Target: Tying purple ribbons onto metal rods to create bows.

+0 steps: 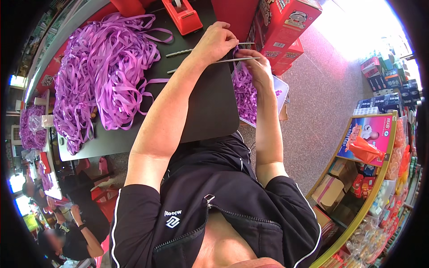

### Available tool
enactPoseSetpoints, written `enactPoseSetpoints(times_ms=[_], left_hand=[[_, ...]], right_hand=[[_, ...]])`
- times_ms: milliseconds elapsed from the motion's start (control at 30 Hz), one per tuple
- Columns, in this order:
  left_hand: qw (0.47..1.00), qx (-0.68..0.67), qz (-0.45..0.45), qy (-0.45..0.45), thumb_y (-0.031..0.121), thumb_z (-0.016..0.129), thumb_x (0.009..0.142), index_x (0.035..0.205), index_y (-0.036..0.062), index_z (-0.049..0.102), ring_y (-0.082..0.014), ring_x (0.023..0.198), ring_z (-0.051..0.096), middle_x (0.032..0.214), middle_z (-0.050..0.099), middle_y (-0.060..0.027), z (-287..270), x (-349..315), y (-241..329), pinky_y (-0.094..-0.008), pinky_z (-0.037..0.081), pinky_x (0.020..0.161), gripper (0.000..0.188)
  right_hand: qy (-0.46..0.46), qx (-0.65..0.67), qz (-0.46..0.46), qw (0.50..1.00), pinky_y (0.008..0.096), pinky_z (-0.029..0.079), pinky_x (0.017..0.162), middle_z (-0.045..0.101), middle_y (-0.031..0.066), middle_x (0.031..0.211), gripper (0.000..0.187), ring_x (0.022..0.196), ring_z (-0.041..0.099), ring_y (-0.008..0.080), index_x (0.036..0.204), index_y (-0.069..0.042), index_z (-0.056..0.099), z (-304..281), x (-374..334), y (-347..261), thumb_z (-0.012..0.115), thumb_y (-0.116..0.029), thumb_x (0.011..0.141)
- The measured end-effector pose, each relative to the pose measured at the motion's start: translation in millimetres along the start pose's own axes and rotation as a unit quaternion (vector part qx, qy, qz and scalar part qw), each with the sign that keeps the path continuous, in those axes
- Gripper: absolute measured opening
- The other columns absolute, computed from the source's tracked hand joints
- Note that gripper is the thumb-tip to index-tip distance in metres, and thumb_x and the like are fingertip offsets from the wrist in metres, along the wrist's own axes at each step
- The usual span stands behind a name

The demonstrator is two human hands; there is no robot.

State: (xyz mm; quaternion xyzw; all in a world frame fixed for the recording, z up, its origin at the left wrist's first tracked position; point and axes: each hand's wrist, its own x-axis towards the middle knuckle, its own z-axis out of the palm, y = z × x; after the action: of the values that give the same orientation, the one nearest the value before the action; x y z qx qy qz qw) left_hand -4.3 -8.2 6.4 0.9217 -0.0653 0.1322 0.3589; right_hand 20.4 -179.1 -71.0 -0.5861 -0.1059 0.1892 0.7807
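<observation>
Two thin metal rods [179, 52] lie side by side across the dark tabletop [210, 105], their tips reaching past its right edge. At those tips a short piece of purple ribbon [236, 48] is pinched between the fingers of my left hand [218, 41]. Just to the right, my right hand [258, 67] has its fingertips closed on the same ribbon, beside the nearer rod. Below the hands, a white bin [282, 96] holds many small purple ribbon pieces [246, 96]. To the left a big tangled heap of purple ribbon [120, 76] covers the table.
A red tape dispenser [183, 18] stands at the table's far side. Red printed boxes [286, 27] are stacked at the far right. Shelves of packaged goods [357, 178] line the right side. Another person [76, 236] sits at the lower left, near more purple ribbon [32, 127].
</observation>
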Motion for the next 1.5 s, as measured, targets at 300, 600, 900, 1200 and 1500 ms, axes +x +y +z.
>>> enactPoseSetpoints(times_ms=[300,600,900,1200,1500], left_hand=[[0.999,0.036,0.025,-0.018,0.028,0.057,0.084,0.088,0.0041,0.069,-0.0298,0.121,0.041,0.130,0.046,-0.0149,3,1,-4,-0.0380,0.034,0.099,0.026],[1.000,-0.001,0.015,-0.024,0.026,0.059,0.083,0.090,0.0043,0.069,-0.0279,0.115,0.048,0.131,0.044,-0.0153,-1,1,-6,-0.0351,0.039,0.094,0.024],[0.998,-0.034,0.001,-0.050,0.025,0.060,0.083,0.090,0.0052,0.069,-0.0259,0.115,0.049,0.132,0.044,-0.0148,-8,1,0,-0.0333,0.039,0.095,0.023],[0.998,-0.046,0.013,-0.047,0.025,0.060,0.084,0.091,0.0047,0.069,-0.0256,0.116,0.048,0.131,0.045,-0.0152,-3,1,-8,-0.0334,0.037,0.096,0.023],[0.998,-0.045,0.017,-0.042,0.026,0.062,0.082,0.092,0.0037,0.069,-0.0228,0.115,0.049,0.131,0.045,-0.0127,0,6,-14,-0.0313,0.037,0.095,0.025]], right_hand=[[0.032,-0.130,-0.100,0.986,0.0212,0.041,0.064,0.062,0.0031,0.079,0.026,0.073,0.052,0.0056,0.105,-0.001,0.064,12,8,-13,0.063,-0.013,0.082],[0.056,-0.126,-0.115,0.984,0.0205,0.044,0.066,0.065,0.0027,0.078,0.019,0.071,0.056,0.0059,0.096,0.001,0.066,13,10,-4,0.066,-0.012,0.081],[0.050,-0.097,-0.101,0.989,0.0203,0.045,0.065,0.064,0.0018,0.077,0.018,0.071,0.056,0.0054,0.094,0.001,0.065,12,16,12,0.065,-0.011,0.081],[0.059,-0.234,-0.068,0.968,0.0242,0.046,0.062,0.066,0.0043,0.075,0.022,0.070,0.059,0.0089,0.093,0.000,0.066,9,-2,21,0.064,-0.018,0.082],[0.047,-0.335,-0.094,0.936,0.0287,0.046,0.065,0.064,0.0077,0.078,0.022,0.069,0.059,0.0176,0.091,-0.006,0.065,-39,-17,110,0.065,-0.020,0.073]])
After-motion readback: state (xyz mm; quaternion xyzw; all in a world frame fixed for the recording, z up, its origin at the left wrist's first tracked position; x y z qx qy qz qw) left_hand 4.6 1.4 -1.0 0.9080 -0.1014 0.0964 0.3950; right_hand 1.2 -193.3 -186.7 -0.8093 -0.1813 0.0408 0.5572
